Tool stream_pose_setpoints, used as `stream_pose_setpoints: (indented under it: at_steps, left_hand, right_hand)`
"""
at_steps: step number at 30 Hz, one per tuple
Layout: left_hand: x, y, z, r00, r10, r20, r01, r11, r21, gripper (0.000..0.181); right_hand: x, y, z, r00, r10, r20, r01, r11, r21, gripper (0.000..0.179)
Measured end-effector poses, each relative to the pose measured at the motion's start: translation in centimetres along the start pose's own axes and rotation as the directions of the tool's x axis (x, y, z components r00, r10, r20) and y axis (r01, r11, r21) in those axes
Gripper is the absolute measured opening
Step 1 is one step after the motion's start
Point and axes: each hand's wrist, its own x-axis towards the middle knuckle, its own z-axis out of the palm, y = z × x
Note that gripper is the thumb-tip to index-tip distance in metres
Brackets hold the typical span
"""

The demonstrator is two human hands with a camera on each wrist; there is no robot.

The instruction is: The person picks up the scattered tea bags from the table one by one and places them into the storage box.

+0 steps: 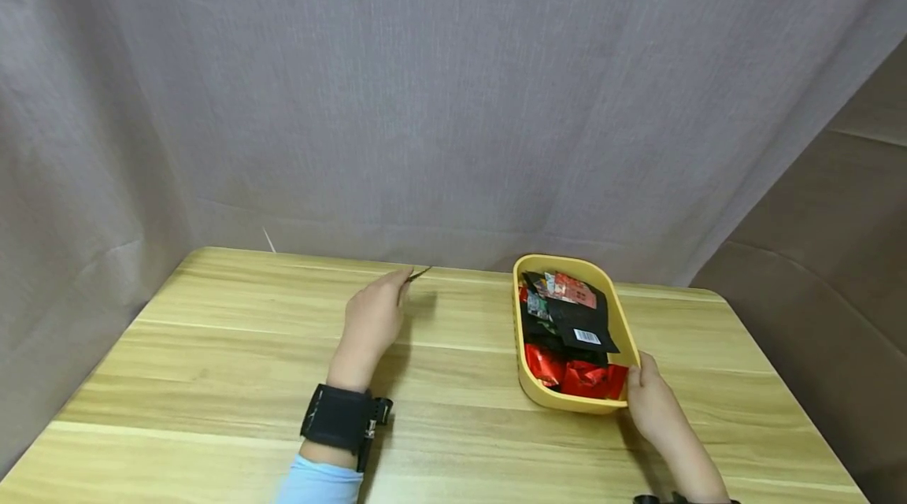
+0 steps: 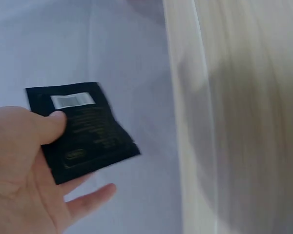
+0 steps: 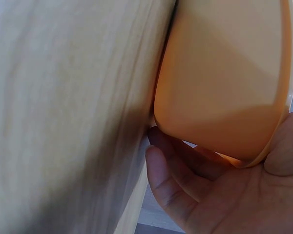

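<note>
A small flat black sachet (image 2: 95, 129) with a white barcode label is pinched between the thumb and fingers of my left hand (image 1: 374, 311). In the head view only a thin dark edge of the sachet (image 1: 420, 274) shows, held above the table near its back edge. My right hand (image 1: 653, 409) grips the near right corner of a yellow plastic basket (image 1: 572, 403), thumb at the rim and fingers curled around the outside. Inside the basket lie black packets (image 1: 577, 323) and shiny red packets (image 1: 586, 379), partly overlapping.
The basket stands on a light wood-grain table (image 1: 234, 346), right of the middle and close to the back edge. Grey cloth (image 1: 397, 94) hangs behind the table and along both sides.
</note>
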Motion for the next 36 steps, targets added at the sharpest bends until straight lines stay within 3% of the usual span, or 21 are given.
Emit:
stream_pose_setpoints:
  at_steps: [3, 6, 13, 19, 23, 29, 36]
  left_hand:
    - [-0.2, 2.0, 0.6, 0.991, 0.099, -0.086, -0.098, 0.995, 0.014, 0.035]
    - [-0.5, 4.1, 1.1, 0.975, 0.188, -0.117, -0.186, 0.982, 0.027, 0.037]
    - [-0.2, 8.8, 2.7, 0.926, 0.375, -0.049, -0.371, 0.925, 0.076, 0.034]
    - [1.1, 11.9, 4.1, 0.886, 0.464, 0.012, -0.458, 0.869, 0.189, 0.033]
    - [2.1, 13.1, 5.2, 0.872, 0.485, 0.072, -0.486, 0.837, 0.251, 0.032]
    - [2.7, 14.0, 6.5, 0.866, 0.454, 0.21, -0.499, 0.809, 0.31, 0.035]
    - [2.3, 14.6, 7.1, 0.842, 0.36, 0.402, -0.492, 0.82, 0.294, 0.053]
  right_hand:
    - [0.0, 0.1, 0.0, 1.0, 0.004, 0.002, -0.004, 1.0, -0.002, 0.048]
    - [0.0, 0.2, 0.0, 1.0, 0.005, 0.003, -0.005, 1.0, -0.009, 0.049]
    - [0.0, 0.2, 0.1, 1.0, 0.008, 0.001, -0.008, 1.0, 0.002, 0.049]
    - [-0.1, 0.2, 0.2, 1.0, 0.004, -0.001, -0.004, 1.0, 0.007, 0.049]
    - [0.0, 0.1, 0.3, 1.0, 0.004, -0.002, -0.004, 1.0, 0.0, 0.049]
    - [0.0, 0.1, 0.3, 1.0, -0.003, -0.009, 0.003, 1.0, -0.01, 0.049]
    - [0.1, 0.2, 0.1, 1.0, 0.004, 0.007, -0.004, 1.0, -0.018, 0.049]
